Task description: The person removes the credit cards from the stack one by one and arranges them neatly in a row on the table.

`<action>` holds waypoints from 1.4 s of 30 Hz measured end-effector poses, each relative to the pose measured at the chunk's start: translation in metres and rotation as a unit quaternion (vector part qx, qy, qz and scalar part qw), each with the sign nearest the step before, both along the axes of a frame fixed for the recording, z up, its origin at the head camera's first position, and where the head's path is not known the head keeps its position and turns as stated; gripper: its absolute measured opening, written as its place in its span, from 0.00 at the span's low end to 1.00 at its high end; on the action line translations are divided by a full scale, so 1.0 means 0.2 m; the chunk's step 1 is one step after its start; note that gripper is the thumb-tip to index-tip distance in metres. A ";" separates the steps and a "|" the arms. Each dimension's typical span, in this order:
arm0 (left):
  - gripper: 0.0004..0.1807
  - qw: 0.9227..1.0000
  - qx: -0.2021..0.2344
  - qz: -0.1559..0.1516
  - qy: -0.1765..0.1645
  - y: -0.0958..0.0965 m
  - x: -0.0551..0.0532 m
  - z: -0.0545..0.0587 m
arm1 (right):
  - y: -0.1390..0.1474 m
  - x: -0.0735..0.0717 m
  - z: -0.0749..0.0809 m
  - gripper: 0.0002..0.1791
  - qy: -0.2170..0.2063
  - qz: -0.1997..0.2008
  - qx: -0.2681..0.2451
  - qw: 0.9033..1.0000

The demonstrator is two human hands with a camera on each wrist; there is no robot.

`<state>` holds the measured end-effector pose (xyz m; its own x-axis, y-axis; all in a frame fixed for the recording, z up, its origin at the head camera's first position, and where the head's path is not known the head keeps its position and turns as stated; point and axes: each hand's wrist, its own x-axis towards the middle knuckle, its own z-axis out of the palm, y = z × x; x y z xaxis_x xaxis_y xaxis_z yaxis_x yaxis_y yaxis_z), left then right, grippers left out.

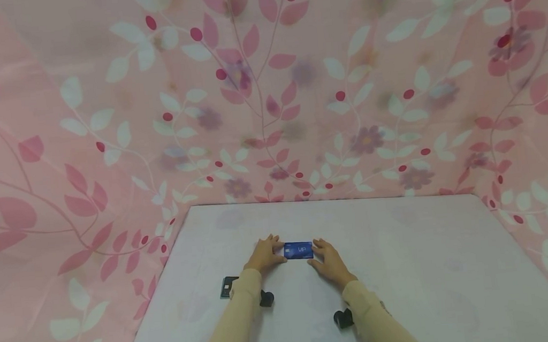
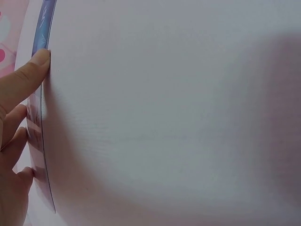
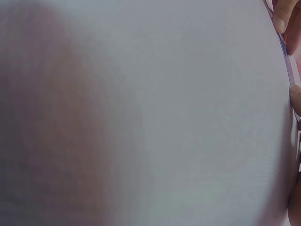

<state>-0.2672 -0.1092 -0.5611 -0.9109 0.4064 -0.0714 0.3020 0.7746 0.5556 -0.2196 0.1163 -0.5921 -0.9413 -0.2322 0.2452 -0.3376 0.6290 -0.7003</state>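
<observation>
A blue bank-style card [image 1: 298, 250] marked VIP lies near the middle of the white table in the head view. My left hand [image 1: 263, 253] holds its left end, thumb by the lower corner and index finger by the upper one. At the right end, my right hand [image 1: 331, 263] has its fingertips on the corners in the same way. In the left wrist view the card [image 2: 42, 30] shows as a narrow strip, with the left thumb [image 2: 41, 57] against its edge. Fingers of both hands appear along the right side of the right wrist view.
A second, dark card [image 1: 227, 287] lies left of my left forearm and is partly covered by the sleeve. Black wrist devices [image 1: 267, 299] show beside both forearms. Pink flowered cloth [image 1: 260, 113] rises behind the white table [image 1: 406, 257] and along its sides.
</observation>
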 end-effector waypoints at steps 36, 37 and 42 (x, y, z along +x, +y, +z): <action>0.36 0.999 0.038 -0.006 0.033 -0.03 0.02 -0.04 | 0.00 0.01 -0.01 0.23 0.030 -0.005 -0.034 0.999; 0.37 0.998 0.048 -0.002 0.038 -0.03 0.03 -0.04 | 0.01 0.01 -0.01 0.24 0.031 -0.011 -0.038 0.999; 0.38 0.991 0.088 0.043 0.088 -0.04 0.06 -0.05 | 0.02 0.03 0.02 0.25 0.019 -0.041 -0.075 0.996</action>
<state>-0.2556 -0.1167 -0.5706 -0.9349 0.3182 0.1571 0.3430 0.6973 0.6294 -0.2127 0.1196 -0.5878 -0.9447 -0.1132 0.3078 -0.3181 0.5447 -0.7759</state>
